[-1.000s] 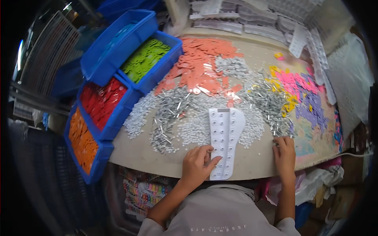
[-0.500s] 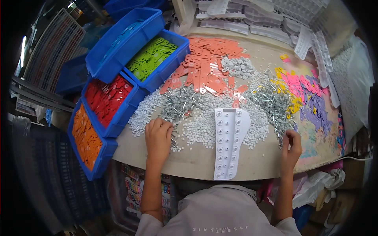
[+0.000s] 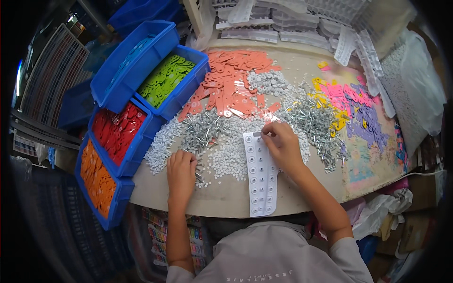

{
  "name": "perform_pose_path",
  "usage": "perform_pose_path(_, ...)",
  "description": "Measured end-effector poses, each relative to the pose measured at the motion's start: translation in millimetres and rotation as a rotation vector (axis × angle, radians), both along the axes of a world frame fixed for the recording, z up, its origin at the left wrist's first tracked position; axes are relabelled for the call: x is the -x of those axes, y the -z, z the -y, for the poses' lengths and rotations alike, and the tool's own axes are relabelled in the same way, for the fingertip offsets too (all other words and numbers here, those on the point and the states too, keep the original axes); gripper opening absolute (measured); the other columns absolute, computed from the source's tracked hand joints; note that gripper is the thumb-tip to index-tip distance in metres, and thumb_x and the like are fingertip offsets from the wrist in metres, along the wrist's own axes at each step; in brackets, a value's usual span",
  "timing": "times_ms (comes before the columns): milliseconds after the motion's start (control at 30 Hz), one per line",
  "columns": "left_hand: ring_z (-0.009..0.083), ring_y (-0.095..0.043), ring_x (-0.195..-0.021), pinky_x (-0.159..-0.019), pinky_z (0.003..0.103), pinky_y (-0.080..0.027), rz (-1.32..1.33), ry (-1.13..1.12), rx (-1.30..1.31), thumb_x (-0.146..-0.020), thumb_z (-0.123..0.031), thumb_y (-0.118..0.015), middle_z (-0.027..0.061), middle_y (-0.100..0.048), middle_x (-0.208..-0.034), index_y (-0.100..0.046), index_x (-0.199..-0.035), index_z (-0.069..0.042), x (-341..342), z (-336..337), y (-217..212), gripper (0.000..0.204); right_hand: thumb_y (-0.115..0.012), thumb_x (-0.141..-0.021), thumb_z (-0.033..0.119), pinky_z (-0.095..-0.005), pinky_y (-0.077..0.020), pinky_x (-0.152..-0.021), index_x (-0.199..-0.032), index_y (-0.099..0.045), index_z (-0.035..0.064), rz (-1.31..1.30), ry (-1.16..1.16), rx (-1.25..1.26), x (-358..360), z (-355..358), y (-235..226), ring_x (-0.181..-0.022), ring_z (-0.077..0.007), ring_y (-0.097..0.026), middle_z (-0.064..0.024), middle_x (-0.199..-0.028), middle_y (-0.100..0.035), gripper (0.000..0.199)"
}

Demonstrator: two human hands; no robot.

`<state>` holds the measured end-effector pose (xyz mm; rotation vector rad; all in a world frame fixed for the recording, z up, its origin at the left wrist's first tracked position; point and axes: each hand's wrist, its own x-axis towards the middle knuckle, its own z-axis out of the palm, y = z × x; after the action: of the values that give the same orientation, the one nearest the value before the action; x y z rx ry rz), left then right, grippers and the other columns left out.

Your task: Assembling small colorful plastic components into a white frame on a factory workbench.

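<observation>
A white plastic tray [image 3: 257, 184] with rows of round sockets lies lengthwise at the front of the table. Over its far end is my right hand [image 3: 284, 147], thumb and fingertips pinched together at the sockets; whatever they hold is too small to make out. My left hand [image 3: 181, 173] rests on the table to the left, its fingers curled together beside the metal pins [image 3: 203, 129], and its fingertips' contents are hidden. Small white plastic caps [image 3: 229, 160] spread between the left hand and the tray. A second heap of metal pins [image 3: 318, 129] lies right of the tray.
Flat coral plastic pieces [image 3: 231, 80] pile up at the back. Blue bins [image 3: 163, 111] with green, red and orange pieces line the left side. Pink pieces [image 3: 347, 98] and purple pieces [image 3: 365, 123] lie at right. White plastic trays [image 3: 302, 40] are stacked behind.
My right hand has moved left from beside the right pin heap to the tray's far end. The left hand stays near the left pins. The whole view has shifted slightly.
</observation>
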<state>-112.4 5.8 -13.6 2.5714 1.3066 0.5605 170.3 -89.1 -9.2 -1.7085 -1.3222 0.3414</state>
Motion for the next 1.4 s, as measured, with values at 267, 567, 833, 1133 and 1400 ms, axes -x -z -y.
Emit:
perform_pose_path(267,0.0331,-0.057,-0.096,-0.088,0.043,-0.043,0.030,-0.009,0.051,-0.083,-0.005,-0.071,0.0113,-0.060,-0.091,-0.065,-0.089,-0.005,-3,0,-3,0.008,-0.072,-0.081,0.001,-0.0397,-0.0483,-0.082,-0.092,-0.064,0.0050,0.271,-0.090,-0.007,-3,-3,8,-0.090,-0.0294,-0.058,-0.0099,-0.095,-0.064,0.014)
perform_pose_path(567,0.0326,-0.056,-0.095,-0.089,0.043,-0.042,0.017,0.008,0.057,-0.086,-0.005,-0.068,0.0114,-0.059,-0.091,-0.061,-0.090,-0.004,6,0,-3,0.008,-0.073,-0.081,0.003,-0.0425,-0.0446,-0.084,-0.094,-0.067,0.0053,0.444,0.180,0.033,-20,70,-27,-0.095,-0.0317,-0.058,-0.0101,-0.095,-0.063,0.015)
perform_pose_path(833,0.0318,-0.056,-0.094,-0.087,0.042,-0.044,0.043,-0.082,-0.017,-0.090,-0.005,-0.065,0.0125,-0.059,-0.092,-0.058,-0.093,-0.002,-4,7,-6,0.008,-0.065,-0.084,-0.003,-0.0425,-0.0442,-0.087,-0.096,-0.064,0.0013,0.408,0.392,0.298,-68,169,-17,-0.099,-0.0348,-0.057,-0.0138,-0.098,-0.062,0.012)
perform_pose_path(1133,0.0212,-0.059,-0.081,-0.073,0.031,-0.048,0.511,0.147,0.327,-0.084,-0.001,-0.073,0.0096,-0.067,-0.094,-0.070,-0.103,-0.001,-81,17,-33,0.019,-0.062,-0.090,-0.002,-0.0403,-0.0462,-0.088,-0.099,-0.065,-0.0004,0.277,0.350,0.307,-77,180,-8,-0.100,-0.0343,-0.057,-0.0146,-0.099,-0.060,0.010)
perform_pose_path(1400,0.0284,-0.062,-0.086,-0.079,0.039,-0.050,0.541,0.426,0.234,-0.084,-0.002,-0.073,0.0099,-0.067,-0.089,-0.073,-0.097,-0.001,-127,12,-1,0.013,-0.058,-0.092,-0.003,-0.0379,-0.0454,-0.087,-0.102,-0.059,0.0003,0.309,0.372,0.267,-73,178,-7,-0.097,-0.0322,-0.056,-0.0148,-0.098,-0.057,0.010)
